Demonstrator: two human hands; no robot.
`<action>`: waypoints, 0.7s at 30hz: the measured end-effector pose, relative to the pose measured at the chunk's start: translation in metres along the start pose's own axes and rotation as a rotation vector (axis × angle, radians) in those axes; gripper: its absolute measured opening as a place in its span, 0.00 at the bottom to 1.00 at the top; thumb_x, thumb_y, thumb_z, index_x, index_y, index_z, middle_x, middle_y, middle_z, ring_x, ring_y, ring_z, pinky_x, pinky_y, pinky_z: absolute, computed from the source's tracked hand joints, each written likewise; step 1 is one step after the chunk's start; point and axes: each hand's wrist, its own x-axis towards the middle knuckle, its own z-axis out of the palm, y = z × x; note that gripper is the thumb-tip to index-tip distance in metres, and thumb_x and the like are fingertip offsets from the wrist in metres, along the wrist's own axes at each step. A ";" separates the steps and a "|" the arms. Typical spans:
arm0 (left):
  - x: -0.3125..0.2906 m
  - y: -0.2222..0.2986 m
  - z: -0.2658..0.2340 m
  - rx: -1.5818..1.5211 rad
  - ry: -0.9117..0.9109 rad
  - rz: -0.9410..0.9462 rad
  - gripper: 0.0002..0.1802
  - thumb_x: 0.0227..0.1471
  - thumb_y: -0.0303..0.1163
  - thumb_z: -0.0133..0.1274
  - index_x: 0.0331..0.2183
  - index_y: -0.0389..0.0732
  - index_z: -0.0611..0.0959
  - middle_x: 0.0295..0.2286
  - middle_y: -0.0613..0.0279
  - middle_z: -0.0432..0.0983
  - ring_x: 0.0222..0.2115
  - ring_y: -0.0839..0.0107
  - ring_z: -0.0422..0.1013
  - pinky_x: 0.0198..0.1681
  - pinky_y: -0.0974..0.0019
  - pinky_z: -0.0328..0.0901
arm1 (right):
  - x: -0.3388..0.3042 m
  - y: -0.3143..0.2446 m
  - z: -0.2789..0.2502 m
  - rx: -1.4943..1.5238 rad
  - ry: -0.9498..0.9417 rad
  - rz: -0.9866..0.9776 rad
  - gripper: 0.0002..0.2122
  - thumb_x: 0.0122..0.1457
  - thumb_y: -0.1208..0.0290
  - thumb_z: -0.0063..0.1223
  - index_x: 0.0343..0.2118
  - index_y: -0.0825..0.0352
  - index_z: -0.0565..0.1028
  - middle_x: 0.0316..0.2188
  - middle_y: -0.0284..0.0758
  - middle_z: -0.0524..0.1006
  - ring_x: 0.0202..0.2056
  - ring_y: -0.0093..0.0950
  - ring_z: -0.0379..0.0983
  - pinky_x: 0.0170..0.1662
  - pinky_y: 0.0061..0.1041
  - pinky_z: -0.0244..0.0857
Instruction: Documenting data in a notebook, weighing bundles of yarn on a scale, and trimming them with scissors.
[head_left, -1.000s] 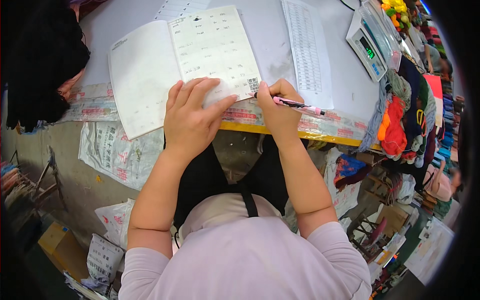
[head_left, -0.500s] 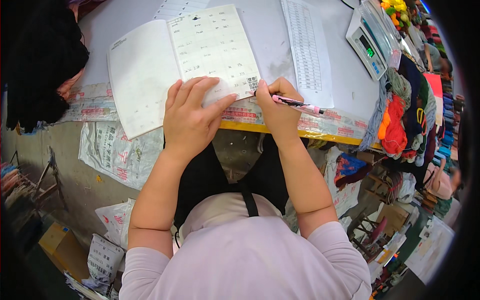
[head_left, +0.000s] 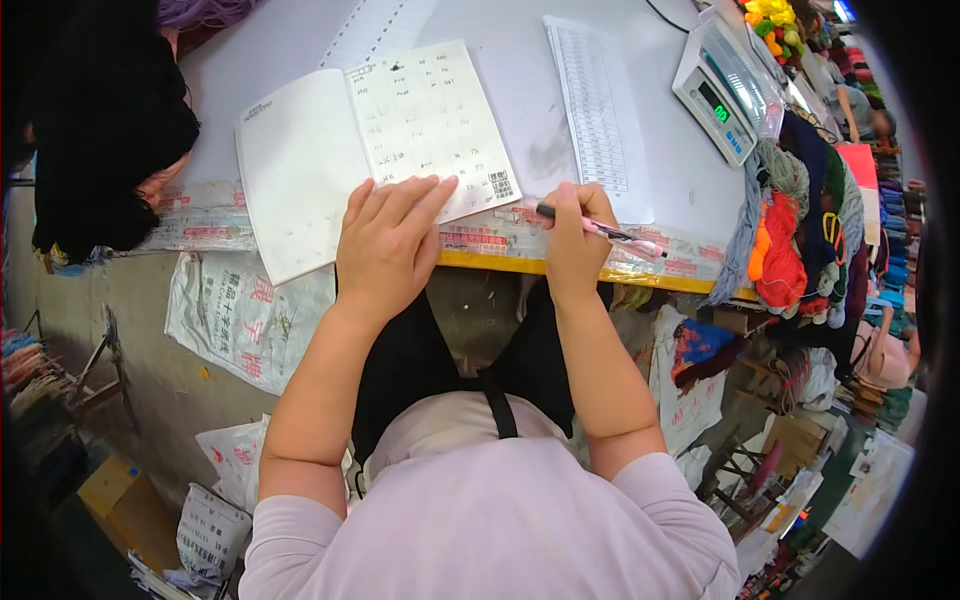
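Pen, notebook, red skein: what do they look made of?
Pen: probably plastic, smooth; slim rigid barrel in crisp pink and black.
Notebook: paper, matte; flat off-white pages meet at a central fold and carry handwriting.
Red skein: yarn, soft-looking; loose strands bunch and droop. Cotton, wool or synthetic, I can't tell.

this looks like a yarn workshop: coloured skeins (head_left: pixel 785 255) crowd the table's edge (head_left: pixel 500 262) near a digital scale (head_left: pixel 714 104).
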 end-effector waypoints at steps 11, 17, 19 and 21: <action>-0.043 0.010 -0.026 -0.159 -0.140 0.019 0.40 0.41 0.26 0.60 0.57 0.46 0.67 0.44 0.58 0.72 0.49 0.62 0.67 0.58 0.54 0.55 | -0.054 -0.021 -0.044 -0.115 -0.062 -0.053 0.14 0.68 0.66 0.34 0.38 0.70 0.72 0.27 0.31 0.73 0.29 0.19 0.68 0.37 0.20 0.62; -0.039 0.007 -0.037 -0.254 -0.006 -0.011 0.51 0.36 0.22 0.65 0.61 0.44 0.60 0.53 0.51 0.61 0.53 0.50 0.61 0.56 0.56 0.59 | -0.080 -0.024 -0.050 -0.405 -0.320 -0.103 0.21 0.61 0.77 0.42 0.58 0.67 0.65 0.25 0.33 0.70 0.26 0.20 0.66 0.34 0.17 0.63; -0.042 0.006 -0.038 -0.267 -0.061 -0.072 0.52 0.37 0.25 0.66 0.62 0.44 0.57 0.52 0.53 0.62 0.53 0.53 0.61 0.58 0.54 0.57 | -0.090 -0.019 -0.050 -0.456 -0.373 -0.206 0.23 0.59 0.79 0.43 0.59 0.66 0.64 0.25 0.33 0.68 0.25 0.23 0.66 0.34 0.20 0.65; -0.045 0.006 -0.037 -0.189 -0.082 -0.049 0.53 0.37 0.28 0.66 0.62 0.44 0.56 0.52 0.53 0.63 0.53 0.55 0.61 0.59 0.53 0.56 | -0.099 -0.022 -0.048 -0.488 -0.407 -0.198 0.25 0.57 0.79 0.46 0.60 0.64 0.63 0.25 0.34 0.67 0.26 0.28 0.68 0.33 0.24 0.66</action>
